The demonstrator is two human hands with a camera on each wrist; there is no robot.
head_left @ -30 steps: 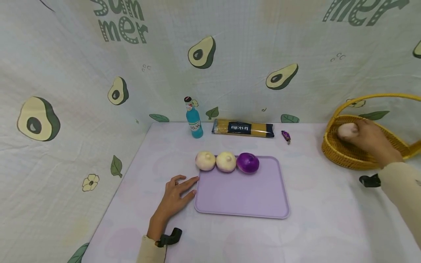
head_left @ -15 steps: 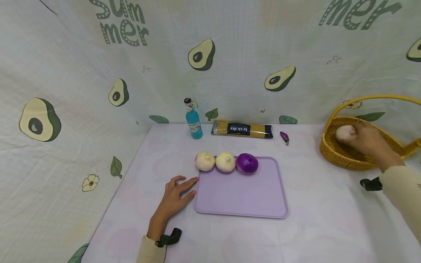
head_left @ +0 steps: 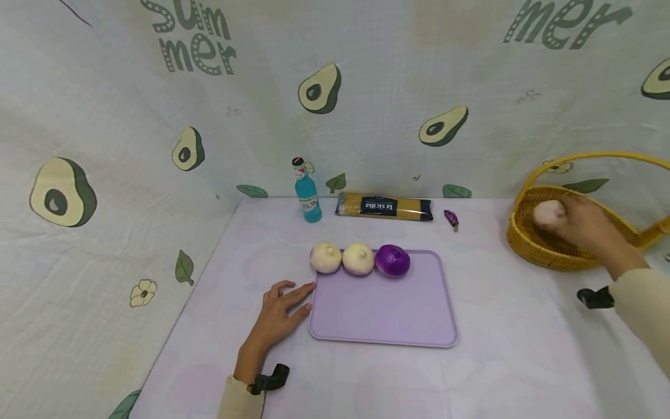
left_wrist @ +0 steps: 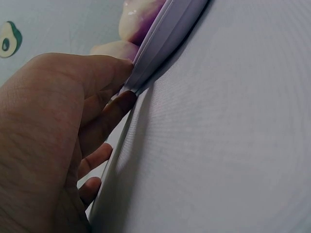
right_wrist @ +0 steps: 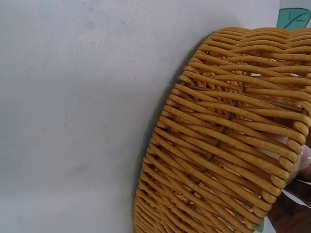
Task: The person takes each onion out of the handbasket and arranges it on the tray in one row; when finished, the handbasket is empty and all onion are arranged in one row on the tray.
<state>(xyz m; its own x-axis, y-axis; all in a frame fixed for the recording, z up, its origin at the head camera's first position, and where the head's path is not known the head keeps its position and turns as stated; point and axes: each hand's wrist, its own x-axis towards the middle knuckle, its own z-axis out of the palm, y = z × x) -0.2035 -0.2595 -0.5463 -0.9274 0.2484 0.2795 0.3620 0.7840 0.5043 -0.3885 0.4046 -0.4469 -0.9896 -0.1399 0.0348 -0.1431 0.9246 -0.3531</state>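
Observation:
In the head view my right hand point(head_left: 586, 224) reaches into the yellow wicker basket point(head_left: 541, 253) at the right and grips a pale, round onion point(head_left: 546, 214) inside it. The right wrist view shows mostly the basket's woven side point(right_wrist: 218, 131), with dark fingers and a bit of the pale onion at the right edge. My left hand point(head_left: 280, 317) rests at the left edge of a lilac tray point(head_left: 384, 308), fingertips against its rim and holding nothing. Two whitish onions point(head_left: 358, 259) and a purple onion point(head_left: 392, 260) sit in a row along the tray's far edge.
Behind the tray stand a blue bottle point(head_left: 309, 199) and a packet of spaghetti point(head_left: 408, 208) lying flat. A small purple wrapped item point(head_left: 452, 219) lies right of the packet. The basket's tall handle point(head_left: 602, 155) arches over it. A printed cloth backdrop point(head_left: 377, 128) rises behind the table.
The view has shifted slightly. My right hand stays in the basket with the pale onion, and my left hand keeps its place at the tray's edge.

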